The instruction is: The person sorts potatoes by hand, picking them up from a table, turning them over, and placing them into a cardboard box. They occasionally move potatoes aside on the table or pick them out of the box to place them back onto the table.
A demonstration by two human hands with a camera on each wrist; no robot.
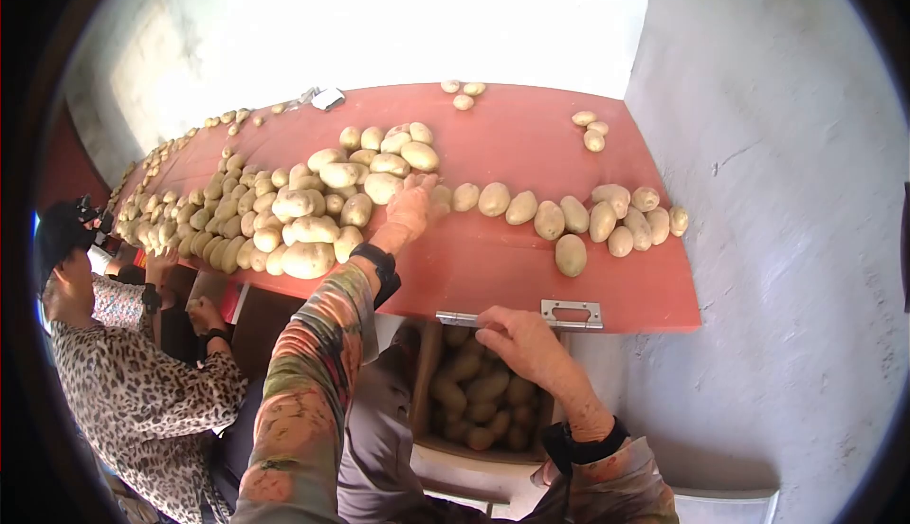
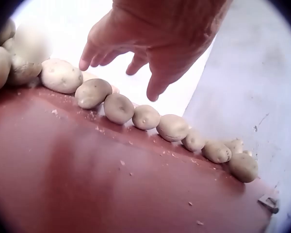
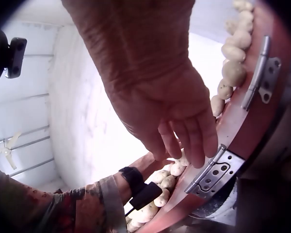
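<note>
My left hand point(image 1: 408, 213) reaches over the red tabletop at the right end of a big heap of potatoes point(image 1: 308, 230). In the left wrist view the fingers of the left hand point(image 2: 155, 46) are spread and hold nothing, above a row of potatoes point(image 2: 119, 109). That row runs rightward from the heap in the head view, with one potato point(image 1: 494, 199) just right of the hand. My right hand point(image 1: 533, 346) is at the table's front edge beside a metal hinge point(image 1: 572, 314), its fingers loosely extended with nothing in them. A box of potatoes point(image 1: 485, 387) sits below it.
Small groups of potatoes lie at the back, one group point(image 1: 463, 102) near the middle and another point(image 1: 591, 132) to the right. A person in a leopard-print top point(image 1: 142, 391) works at the left. The grey wall point(image 1: 777, 192) bounds the table's right end.
</note>
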